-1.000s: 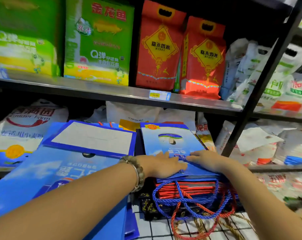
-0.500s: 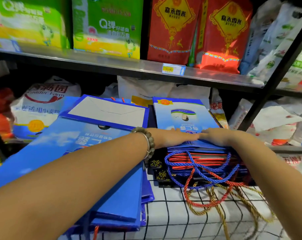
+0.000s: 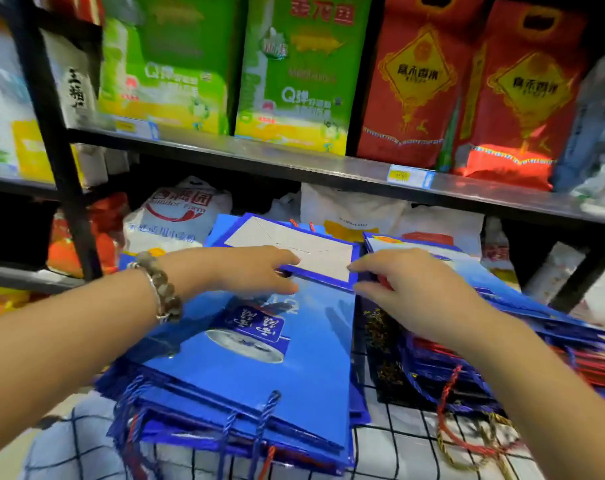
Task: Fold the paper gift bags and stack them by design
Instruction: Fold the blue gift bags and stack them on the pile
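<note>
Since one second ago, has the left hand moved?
Yes. The left hand went leftward, off the right stack to the white base flap of the big blue bag.

hands (image 3: 249, 271) shifted, right stack (image 3: 523, 306) to left bag (image 3: 294, 368)

The left hand (image 3: 245, 271) and the right hand (image 3: 410, 292) touch the grey folded flap (image 3: 304, 249) of the top blue gift bag (image 3: 280, 379); whether they grip it is unclear. A second bag stack (image 3: 523, 304) lies just beside.

Flat blue gift bags (image 3: 294, 375) lie stacked left of a mixed-design stack (image 3: 484, 282).
</note>
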Action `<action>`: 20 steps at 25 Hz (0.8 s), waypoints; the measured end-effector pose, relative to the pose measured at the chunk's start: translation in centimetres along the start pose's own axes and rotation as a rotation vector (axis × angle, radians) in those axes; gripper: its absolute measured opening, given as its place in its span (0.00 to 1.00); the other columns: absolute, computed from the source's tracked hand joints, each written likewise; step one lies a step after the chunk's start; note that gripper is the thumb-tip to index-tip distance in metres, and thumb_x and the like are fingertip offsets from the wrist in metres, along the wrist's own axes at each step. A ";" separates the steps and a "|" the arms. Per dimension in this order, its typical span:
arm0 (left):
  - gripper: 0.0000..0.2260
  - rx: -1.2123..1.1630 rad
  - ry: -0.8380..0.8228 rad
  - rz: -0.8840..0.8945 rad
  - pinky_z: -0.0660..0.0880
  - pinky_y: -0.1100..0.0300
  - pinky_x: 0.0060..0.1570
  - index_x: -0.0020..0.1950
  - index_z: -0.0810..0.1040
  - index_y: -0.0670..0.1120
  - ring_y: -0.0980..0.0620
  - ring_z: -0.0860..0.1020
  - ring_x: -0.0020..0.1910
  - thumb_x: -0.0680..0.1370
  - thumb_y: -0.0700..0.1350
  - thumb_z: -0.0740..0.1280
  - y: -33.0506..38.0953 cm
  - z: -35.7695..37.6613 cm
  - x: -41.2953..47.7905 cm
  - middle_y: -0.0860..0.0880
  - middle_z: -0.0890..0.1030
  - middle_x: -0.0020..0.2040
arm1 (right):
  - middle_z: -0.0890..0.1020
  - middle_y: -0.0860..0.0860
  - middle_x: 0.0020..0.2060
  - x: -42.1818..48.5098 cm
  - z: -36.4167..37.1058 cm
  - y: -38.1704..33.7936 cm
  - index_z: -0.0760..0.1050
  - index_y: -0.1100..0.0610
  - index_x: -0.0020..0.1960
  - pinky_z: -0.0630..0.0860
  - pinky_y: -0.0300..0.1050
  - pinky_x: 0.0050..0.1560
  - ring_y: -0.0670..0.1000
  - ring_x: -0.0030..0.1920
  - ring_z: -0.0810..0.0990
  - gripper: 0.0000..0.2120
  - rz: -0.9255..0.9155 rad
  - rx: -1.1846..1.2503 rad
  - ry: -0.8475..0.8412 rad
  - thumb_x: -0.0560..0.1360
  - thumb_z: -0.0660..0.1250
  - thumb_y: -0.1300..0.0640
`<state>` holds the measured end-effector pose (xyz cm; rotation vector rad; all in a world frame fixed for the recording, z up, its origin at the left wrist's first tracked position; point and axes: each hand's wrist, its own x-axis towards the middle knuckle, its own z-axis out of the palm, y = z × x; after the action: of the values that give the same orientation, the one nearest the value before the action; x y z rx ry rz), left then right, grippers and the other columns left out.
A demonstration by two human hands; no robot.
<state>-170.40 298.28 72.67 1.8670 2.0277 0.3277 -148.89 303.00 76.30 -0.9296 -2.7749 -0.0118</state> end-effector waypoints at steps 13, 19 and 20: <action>0.17 0.076 0.188 0.351 0.75 0.64 0.42 0.59 0.70 0.61 0.62 0.75 0.46 0.71 0.55 0.57 0.2 5.3 -10.1 0.61 0.77 0.48 | 0.52 0.50 0.76 2.6 8.9 -3.4 0.54 0.51 0.75 0.54 0.55 0.72 0.49 0.75 0.51 0.30 -0.052 0.024 -0.251 0.78 0.54 0.40; 0.05 0.160 0.381 0.278 0.58 0.69 0.25 0.39 0.71 0.56 0.57 0.71 0.33 0.68 0.51 0.56 1.5 6.9 -9.3 0.56 0.72 0.36 | 0.79 0.50 0.58 0.0 8.9 -4.3 0.76 0.53 0.61 0.70 0.49 0.59 0.51 0.59 0.75 0.17 -0.110 0.301 0.067 0.76 0.61 0.48; 0.05 0.014 0.393 0.212 0.62 0.66 0.27 0.40 0.70 0.56 0.56 0.71 0.34 0.68 0.54 0.57 1.7 6.7 -9.4 0.55 0.72 0.35 | 0.81 0.49 0.50 -0.8 8.9 -4.4 0.79 0.53 0.55 0.72 0.48 0.54 0.49 0.52 0.77 0.17 -0.095 0.383 0.103 0.74 0.59 0.46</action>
<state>-165.54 288.61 68.28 2.1678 2.0689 0.7954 -152.71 299.68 67.76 -0.6779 -2.5908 0.4275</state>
